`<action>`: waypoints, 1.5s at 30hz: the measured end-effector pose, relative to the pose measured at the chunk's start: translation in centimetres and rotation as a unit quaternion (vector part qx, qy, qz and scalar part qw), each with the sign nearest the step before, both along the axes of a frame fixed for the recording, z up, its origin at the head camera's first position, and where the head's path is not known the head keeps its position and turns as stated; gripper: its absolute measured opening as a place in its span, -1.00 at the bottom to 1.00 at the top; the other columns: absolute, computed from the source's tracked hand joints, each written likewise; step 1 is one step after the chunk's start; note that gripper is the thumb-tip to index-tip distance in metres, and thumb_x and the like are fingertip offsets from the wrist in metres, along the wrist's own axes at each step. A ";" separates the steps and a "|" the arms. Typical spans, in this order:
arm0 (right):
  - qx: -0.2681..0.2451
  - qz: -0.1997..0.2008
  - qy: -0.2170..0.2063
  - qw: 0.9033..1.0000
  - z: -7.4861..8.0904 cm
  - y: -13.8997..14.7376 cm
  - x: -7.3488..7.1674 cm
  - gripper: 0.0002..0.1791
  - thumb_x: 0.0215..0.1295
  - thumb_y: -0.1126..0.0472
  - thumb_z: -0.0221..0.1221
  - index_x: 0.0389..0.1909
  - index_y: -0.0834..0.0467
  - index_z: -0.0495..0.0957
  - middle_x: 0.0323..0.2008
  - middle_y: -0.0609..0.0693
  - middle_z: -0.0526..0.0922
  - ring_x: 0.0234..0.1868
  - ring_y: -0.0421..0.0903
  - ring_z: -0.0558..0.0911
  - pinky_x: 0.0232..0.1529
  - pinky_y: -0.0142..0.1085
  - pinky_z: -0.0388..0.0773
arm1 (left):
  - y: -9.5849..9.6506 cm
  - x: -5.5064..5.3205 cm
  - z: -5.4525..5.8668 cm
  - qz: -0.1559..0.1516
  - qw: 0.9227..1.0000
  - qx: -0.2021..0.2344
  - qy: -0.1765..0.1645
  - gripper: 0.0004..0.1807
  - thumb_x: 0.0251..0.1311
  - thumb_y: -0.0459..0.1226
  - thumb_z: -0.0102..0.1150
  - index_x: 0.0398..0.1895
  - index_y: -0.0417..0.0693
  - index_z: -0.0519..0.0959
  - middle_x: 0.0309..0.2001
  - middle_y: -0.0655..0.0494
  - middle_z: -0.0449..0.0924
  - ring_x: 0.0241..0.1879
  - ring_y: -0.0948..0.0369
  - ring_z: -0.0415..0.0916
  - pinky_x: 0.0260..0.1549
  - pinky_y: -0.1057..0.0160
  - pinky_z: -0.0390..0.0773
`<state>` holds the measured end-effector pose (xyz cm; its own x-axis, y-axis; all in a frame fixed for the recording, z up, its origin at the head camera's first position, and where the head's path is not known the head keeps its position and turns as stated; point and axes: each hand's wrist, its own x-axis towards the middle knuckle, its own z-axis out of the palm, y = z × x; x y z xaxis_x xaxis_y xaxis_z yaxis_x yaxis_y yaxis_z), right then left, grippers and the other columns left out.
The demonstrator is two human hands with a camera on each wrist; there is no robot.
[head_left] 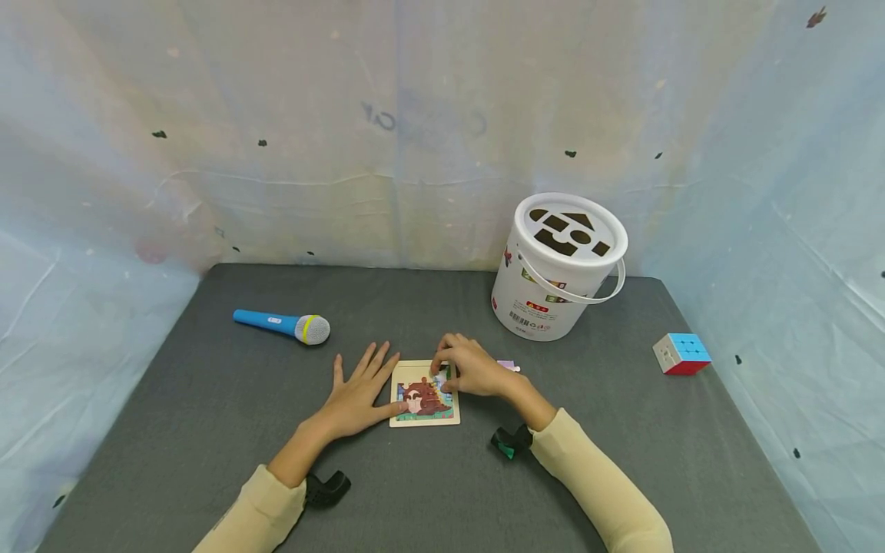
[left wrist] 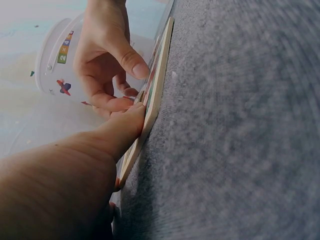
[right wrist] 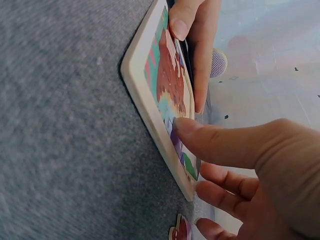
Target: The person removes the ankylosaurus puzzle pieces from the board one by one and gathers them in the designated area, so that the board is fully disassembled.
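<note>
A small wooden jigsaw puzzle (head_left: 425, 418) with a reddish-brown dinosaur picture lies in a pale frame on the grey table. My left hand (head_left: 357, 399) is spread flat at its left side, the thumb resting on the puzzle's left edge. Over the upper right corner, my right hand (head_left: 473, 369) bends its thumb and fingers about a puzzle piece (right wrist: 186, 157) with purple and green on it. In the right wrist view the thumb touches one side of that piece, and the fingers are at the other side. Whether the piece lies fully flat is hidden.
A loose purple puzzle piece (head_left: 509, 365) lies beyond the right wrist. A white lidded bucket (head_left: 535, 299) with shaped holes stands at the back right. The blue toy microphone (head_left: 276, 322) lies to the left, and a puzzle cube (head_left: 682, 354) sits near the right edge.
</note>
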<state>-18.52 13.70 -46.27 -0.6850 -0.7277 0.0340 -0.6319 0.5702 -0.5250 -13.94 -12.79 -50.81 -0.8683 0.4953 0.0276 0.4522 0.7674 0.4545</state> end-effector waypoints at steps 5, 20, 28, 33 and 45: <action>0.001 0.005 -0.004 1.000 0.1 0.0 0.1 -0.74 0.09 0.25 0.48 -0.18 0.09 0.69 -0.14 -0.03 0.53 -0.11 -0.02 0.52 -0.13 -0.15 0.25 | 0.0 0.0 0.0 0.000 1.000 0.001 0.001 0.02 0.25 0.29 0.11 0.61 -0.01 0.03 0.60 -0.08 -0.21 0.56 -0.11 -0.32 0.24 -0.48 -0.57; -0.004 -0.010 0.003 1.000 0.3 -0.2 0.2 -0.54 0.08 0.27 0.49 0.04 0.17 0.64 -0.16 -0.01 0.57 -0.12 -0.04 0.54 -0.13 -0.15 0.28 | 0.0 0.0 0.0 0.001 1.000 0.000 0.003 0.02 0.25 0.30 0.11 0.60 -0.02 0.03 0.60 -0.09 -0.20 0.56 -0.10 -0.32 0.23 -0.48 -0.57; -0.043 -0.008 -0.002 0.999 0.3 -0.2 0.1 -0.65 0.09 0.37 0.45 -0.07 0.20 0.64 -0.17 0.04 0.58 -0.11 -0.04 0.61 -0.08 -0.13 0.35 | 0.1 0.0 0.0 0.003 1.000 -0.006 0.004 0.03 0.24 0.32 0.10 0.60 -0.01 0.03 0.60 -0.08 -0.21 0.56 -0.09 -0.32 0.24 -0.48 -0.57; -0.075 0.009 -0.023 0.997 0.2 0.0 0.0 -0.70 0.16 0.48 0.35 -0.08 0.28 0.61 -0.16 0.10 0.60 -0.14 0.01 0.61 -0.07 -0.17 0.54 | 0.1 0.0 0.0 0.002 1.000 -0.005 0.004 0.03 0.24 0.32 0.09 0.60 -0.01 0.03 0.60 -0.08 -0.21 0.56 -0.10 -0.32 0.23 -0.49 -0.57; -0.100 0.018 -0.066 0.993 -0.6 0.3 -0.4 -0.71 0.25 0.51 0.26 -0.01 0.28 0.64 -0.14 0.05 0.61 -0.15 -0.05 0.58 -0.14 -0.23 0.55 | 0.1 0.0 0.0 0.002 1.000 -0.007 0.001 0.03 0.24 0.33 0.08 0.61 -0.01 0.02 0.60 -0.08 -0.22 0.56 -0.09 -0.33 0.23 -0.48 -0.58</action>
